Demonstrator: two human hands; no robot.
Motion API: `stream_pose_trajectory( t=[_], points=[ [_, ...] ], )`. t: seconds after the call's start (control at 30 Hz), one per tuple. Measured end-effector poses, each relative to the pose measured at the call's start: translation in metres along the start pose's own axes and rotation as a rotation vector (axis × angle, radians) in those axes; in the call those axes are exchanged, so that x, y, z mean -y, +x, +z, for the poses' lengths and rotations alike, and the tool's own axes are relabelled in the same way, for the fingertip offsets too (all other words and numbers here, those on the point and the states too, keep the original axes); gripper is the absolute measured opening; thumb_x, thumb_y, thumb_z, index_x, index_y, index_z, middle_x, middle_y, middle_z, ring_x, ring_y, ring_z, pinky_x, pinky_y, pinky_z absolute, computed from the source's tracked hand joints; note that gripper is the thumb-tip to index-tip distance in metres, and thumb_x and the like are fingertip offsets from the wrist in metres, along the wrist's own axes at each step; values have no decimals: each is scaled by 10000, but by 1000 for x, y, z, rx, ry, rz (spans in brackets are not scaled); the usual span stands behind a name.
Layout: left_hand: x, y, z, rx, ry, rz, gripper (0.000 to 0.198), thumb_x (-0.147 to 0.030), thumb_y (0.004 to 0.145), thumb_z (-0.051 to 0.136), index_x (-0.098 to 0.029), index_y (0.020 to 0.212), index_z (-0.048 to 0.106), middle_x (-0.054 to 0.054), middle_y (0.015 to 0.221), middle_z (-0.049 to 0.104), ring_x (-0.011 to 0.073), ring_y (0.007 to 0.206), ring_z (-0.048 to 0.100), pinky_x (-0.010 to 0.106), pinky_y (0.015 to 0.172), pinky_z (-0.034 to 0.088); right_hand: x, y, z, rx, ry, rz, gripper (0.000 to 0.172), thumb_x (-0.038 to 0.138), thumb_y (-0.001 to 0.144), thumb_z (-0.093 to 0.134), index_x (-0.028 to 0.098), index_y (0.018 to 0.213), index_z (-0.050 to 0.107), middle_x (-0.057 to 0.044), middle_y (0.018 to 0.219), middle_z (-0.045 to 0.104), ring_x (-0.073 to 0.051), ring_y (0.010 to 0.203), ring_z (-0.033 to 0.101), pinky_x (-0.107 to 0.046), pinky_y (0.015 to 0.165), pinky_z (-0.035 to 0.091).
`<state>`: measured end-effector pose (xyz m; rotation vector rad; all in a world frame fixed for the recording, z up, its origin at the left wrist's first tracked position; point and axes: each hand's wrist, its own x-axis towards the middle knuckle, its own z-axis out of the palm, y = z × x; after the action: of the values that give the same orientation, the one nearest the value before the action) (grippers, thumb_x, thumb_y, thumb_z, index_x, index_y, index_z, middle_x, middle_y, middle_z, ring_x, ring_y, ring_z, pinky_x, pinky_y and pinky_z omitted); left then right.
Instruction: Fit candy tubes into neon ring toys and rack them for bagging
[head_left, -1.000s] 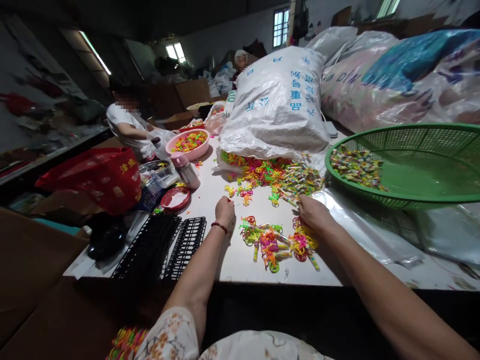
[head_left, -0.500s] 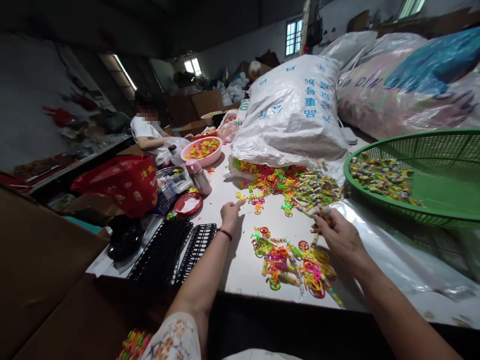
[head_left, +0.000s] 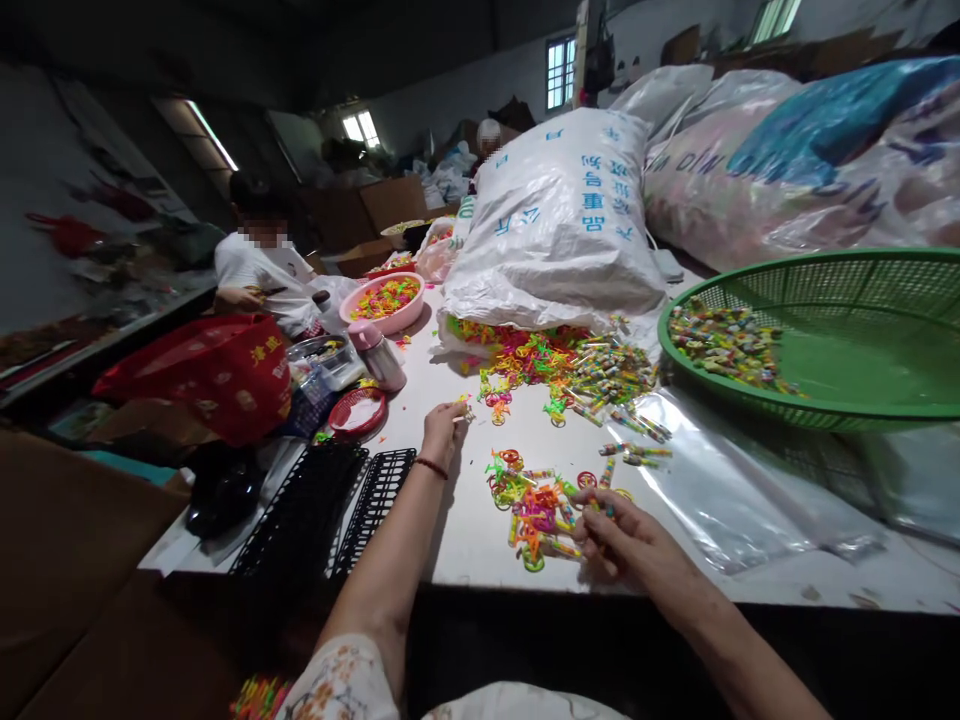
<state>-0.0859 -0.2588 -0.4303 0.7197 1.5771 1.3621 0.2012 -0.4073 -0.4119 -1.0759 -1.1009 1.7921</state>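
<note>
My left hand (head_left: 442, 438) is closed in a pinch at the table's middle, with a small yellowish plastic piece at its fingertips. The fingers of my right hand (head_left: 619, 535) are curled around a slim colour-striped tube (head_left: 594, 504) near the table's front edge, and they hide part of it. Beside that hand lies a cluster of bright plastic toy bicycle pieces (head_left: 536, 510) mixed with striped tubes. A few loose striped tubes (head_left: 637, 456) lie farther off. Beyond both hands is a heap of coloured plastic pieces (head_left: 525, 358), next to a pile of striped tubes (head_left: 611, 370).
A large white sack (head_left: 555, 220) stands behind the heap. At right are a green basket (head_left: 847, 405) and clear plastic bags (head_left: 720, 500). Black plastic racks (head_left: 300, 510), a red basket (head_left: 360, 425), a thermos (head_left: 379, 358) and a pink basin (head_left: 382, 320) stand left. A person (head_left: 262, 270) sits beyond.
My right hand has come nearer and left, from the tube pile to the front cluster, uncovering loose tubes. My left hand stays near the same spot, now with a yellowish piece showing. The view has shifted right.
</note>
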Motion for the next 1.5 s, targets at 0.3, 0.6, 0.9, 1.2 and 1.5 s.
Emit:
stream_pose_trajectory(
  t=[0.3,0.6,0.9,1.2,1.5],
  points=[
    [-10,-112,-35,407,-685,-299,90,-151,895,507,-111,853,575,23,736,531,21,477,342,89,377,270,5,13,40,-25,219,45,493,531,636,839,209,893,567,47,677,561,-82,587,511,-265,579,558],
    [9,-186,-21,667,-762,-672,149,-173,903,476,-88,835,578,28,681,525,6,402,299,84,311,224,7,12,47,-4,-62,-135,480,510,712,779,189,1056,681,-4,730,642,-113,569,561,-230,503,487],
    [23,-229,-12,475,-562,-323,449,-509,753,753,-123,848,544,-44,639,467,-5,414,312,104,332,170,-33,-21,50,-195,-1140,-1020,380,171,928,456,185,1258,643,-95,848,708,-214,765,669,-303,673,539],
    [42,-241,-33,315,-304,-3,451,-556,758,707,-166,811,488,-54,637,420,42,516,354,131,421,275,-39,-48,80,-154,-757,-538,340,485,952,453,183,945,610,-67,847,664,-199,741,625,-321,676,515],
    [50,-269,-53,360,-346,-2,476,-578,725,731,-156,824,532,-54,623,460,32,475,341,147,406,226,-30,-64,86,-62,-141,-219,484,676,824,573,200,893,628,14,670,509,-107,560,469,-231,500,428]
  ],
)
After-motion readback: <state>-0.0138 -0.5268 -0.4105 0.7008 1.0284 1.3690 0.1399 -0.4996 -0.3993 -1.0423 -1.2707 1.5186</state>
